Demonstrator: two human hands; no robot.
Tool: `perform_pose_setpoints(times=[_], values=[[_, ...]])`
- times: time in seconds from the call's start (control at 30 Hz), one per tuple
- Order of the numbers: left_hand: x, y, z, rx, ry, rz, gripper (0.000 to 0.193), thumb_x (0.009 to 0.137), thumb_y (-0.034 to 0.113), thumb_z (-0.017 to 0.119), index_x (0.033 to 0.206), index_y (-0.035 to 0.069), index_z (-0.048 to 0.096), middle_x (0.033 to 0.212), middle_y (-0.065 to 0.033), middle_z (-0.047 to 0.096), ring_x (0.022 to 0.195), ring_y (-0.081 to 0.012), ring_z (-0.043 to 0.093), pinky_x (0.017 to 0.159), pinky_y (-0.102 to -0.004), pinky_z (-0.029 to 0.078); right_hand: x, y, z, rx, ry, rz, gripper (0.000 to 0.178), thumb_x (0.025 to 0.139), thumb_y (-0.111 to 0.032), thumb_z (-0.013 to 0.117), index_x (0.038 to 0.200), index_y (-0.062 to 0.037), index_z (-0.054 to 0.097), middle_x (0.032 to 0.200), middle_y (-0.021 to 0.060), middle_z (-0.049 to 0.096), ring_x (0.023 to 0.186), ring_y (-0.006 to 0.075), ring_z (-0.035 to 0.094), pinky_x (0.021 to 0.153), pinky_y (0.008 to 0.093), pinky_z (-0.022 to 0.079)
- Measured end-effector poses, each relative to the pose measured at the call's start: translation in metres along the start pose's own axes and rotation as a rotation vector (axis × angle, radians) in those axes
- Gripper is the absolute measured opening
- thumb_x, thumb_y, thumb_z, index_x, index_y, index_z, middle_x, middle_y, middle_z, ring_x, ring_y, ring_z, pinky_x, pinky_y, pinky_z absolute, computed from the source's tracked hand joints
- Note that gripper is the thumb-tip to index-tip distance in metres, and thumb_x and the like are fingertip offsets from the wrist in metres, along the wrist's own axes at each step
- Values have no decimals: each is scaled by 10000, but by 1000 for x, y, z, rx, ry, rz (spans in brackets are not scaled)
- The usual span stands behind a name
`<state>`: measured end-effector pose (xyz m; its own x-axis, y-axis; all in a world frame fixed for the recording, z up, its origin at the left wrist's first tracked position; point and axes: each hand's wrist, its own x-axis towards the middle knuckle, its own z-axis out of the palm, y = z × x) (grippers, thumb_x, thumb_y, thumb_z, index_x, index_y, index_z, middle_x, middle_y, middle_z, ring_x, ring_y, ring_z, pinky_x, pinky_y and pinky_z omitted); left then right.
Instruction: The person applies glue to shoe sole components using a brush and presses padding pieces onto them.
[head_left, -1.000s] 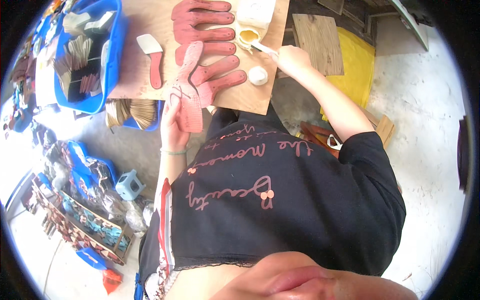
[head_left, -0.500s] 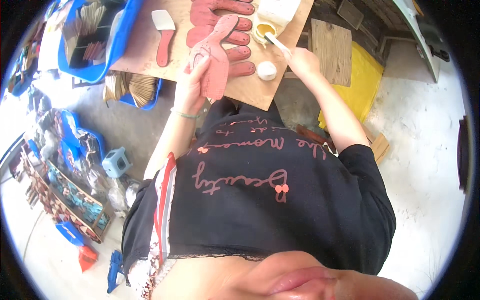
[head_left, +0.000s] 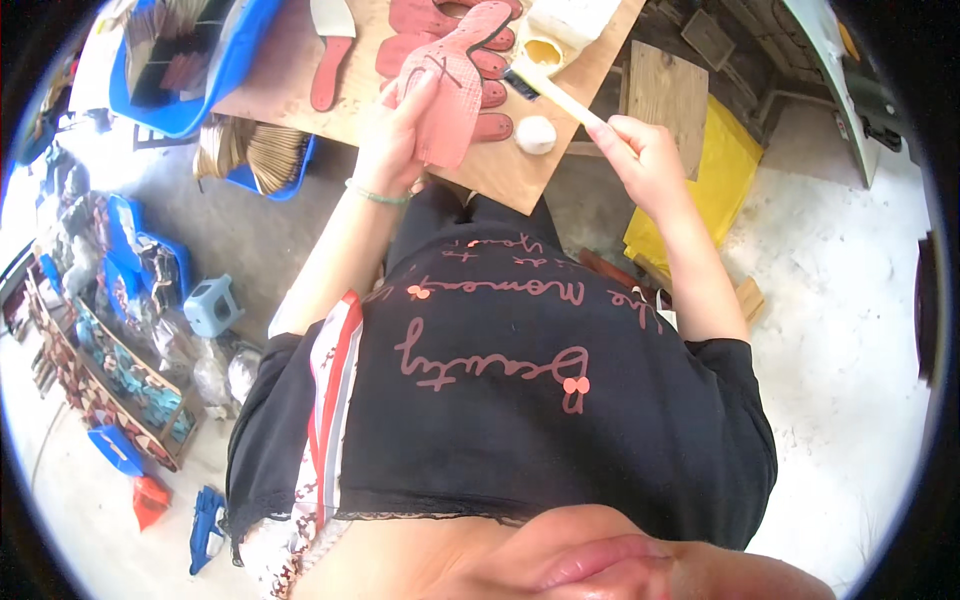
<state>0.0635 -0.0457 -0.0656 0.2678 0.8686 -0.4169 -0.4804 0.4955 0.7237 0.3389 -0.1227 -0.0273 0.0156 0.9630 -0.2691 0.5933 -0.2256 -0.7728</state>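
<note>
My left hand [head_left: 392, 132] grips a flat pinkish-red, sole-shaped piece [head_left: 452, 105], thumb on its upper face near dark curved marks. Its narrow end points away from me and has a dark edge. In my right hand [head_left: 642, 162] is a brush [head_left: 562, 98] with a pale handle, pinched near the end. Its dark bristles hover over the table between the held piece and a white container [head_left: 575, 18] with a yellowish opening. Several similar red pieces [head_left: 492, 127] lie partly hidden beyond the held one. A round white lid [head_left: 536, 135] rests by the table edge.
On the wooden table [head_left: 270, 95] lies a red-handled scraper [head_left: 329, 72]. A blue bin [head_left: 190, 118] with stacked pieces stands at the left, and another blue container [head_left: 300, 172] sits lower. A wooden stool [head_left: 665, 95] and a yellow sheet [head_left: 715, 185] are at the right.
The brush has come out of the container opening, baring its bristles, as my right hand moved right and nearer. The held piece has shifted slightly right and away from me, and tilted.
</note>
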Motion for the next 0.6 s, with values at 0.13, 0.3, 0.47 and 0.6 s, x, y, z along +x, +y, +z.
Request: perform_pose_setpoints(times=[0.13,0.3,0.47,0.6], values=[[-4,0,8,-26,-61,-11,315,931,149,616,1203,-1,562,1088,-57,649,954,-129,632,855,-282,513,-15,-24,-6,-40,-46,-189,403,943,-296,595,660,-25,502,541,26,352,515,108,327,479,311,286],[-11,-2,10,-49,-145,-16,300,963,173,572,1228,34,549,1144,-54,634,1002,-140,625,879,-301,521,-20,-29,-6,-199,-6,-204,375,861,-360,647,685,-40,564,590,156,515,533,337,513,489,409,382],[-24,4,17,-88,-205,3,338,946,153,587,1233,-17,531,1151,-85,630,1023,-147,618,896,-299,501,-24,-31,-5,-100,14,-176,370,887,-347,637,695,-38,571,583,146,493,516,295,469,492,376,373],[-34,4,17,-99,-279,8,363,946,153,585,1256,-21,514,1191,-95,614,1073,-165,600,941,-316,480,-26,-32,-3,50,40,-129,392,927,-333,614,699,-18,565,566,110,433,506,193,381,495,334,343]])
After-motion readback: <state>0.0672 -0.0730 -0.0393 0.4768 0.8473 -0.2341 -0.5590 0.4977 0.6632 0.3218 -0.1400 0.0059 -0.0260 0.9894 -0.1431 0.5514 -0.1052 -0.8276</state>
